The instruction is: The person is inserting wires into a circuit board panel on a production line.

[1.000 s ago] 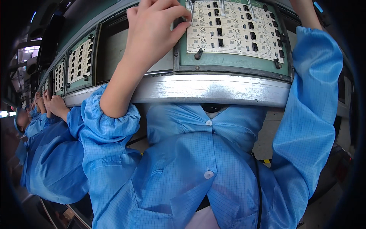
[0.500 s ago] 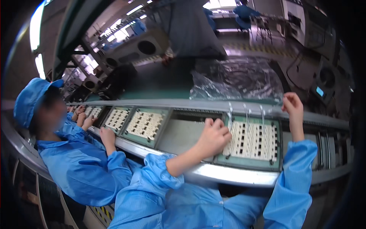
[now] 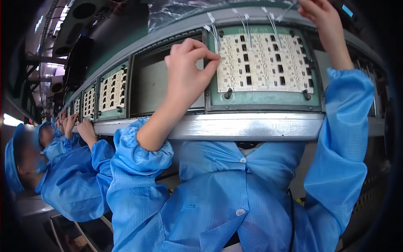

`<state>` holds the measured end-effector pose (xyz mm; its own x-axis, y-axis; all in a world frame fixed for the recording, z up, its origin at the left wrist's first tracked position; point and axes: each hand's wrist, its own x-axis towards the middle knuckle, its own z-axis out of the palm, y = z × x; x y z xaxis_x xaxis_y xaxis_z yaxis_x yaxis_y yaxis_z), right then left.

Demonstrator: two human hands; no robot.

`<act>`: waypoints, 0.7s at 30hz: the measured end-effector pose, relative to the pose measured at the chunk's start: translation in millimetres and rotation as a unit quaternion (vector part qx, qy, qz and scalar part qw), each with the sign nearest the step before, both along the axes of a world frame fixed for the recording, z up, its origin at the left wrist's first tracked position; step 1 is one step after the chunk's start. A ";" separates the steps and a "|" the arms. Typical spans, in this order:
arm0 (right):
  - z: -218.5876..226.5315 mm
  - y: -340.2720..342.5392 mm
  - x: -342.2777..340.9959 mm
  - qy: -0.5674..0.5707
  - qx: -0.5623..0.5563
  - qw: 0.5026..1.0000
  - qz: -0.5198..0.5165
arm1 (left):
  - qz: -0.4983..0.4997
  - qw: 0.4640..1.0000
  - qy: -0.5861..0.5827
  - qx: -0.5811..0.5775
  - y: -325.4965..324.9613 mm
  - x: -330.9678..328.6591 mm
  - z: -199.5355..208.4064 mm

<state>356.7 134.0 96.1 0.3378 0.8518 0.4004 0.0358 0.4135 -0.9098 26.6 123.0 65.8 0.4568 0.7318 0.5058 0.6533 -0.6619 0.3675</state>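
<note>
A bright metal rail runs along our side of an assembly line. Between one and two o'clock from the centre of view lies the cream circuit-board panel, seated in a green carrier; we suppose that the black latches at its eight and four o'clock keep it flat. White cables rise at its twelve o'clock edge, perhaps to leave its surface uncovered. At its nine o'clock, the left hand has thumb and index finger together at the tips, maybe for a fine grip; we cannot tell if anything is between. Toward its two o'clock, the right hand is near one cable, fingers bent; their closure and hold are unclear to us. At our eight o'clock is a co-worker in blue.
</note>
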 end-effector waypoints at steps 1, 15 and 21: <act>5.4 -15.5 8.1 -0.016 -0.006 1.000 -0.019 | -0.015 1.000 0.001 -0.022 -1.3 10.5 0.5; 16.1 -21.0 -12.6 -0.041 -0.006 0.998 -0.052 | -0.003 0.999 0.017 -0.043 -10.2 -3.4 3.0; 14.2 -19.3 -7.7 -0.017 0.009 0.999 -0.029 | -0.009 0.999 0.038 0.010 -10.2 -3.4 2.3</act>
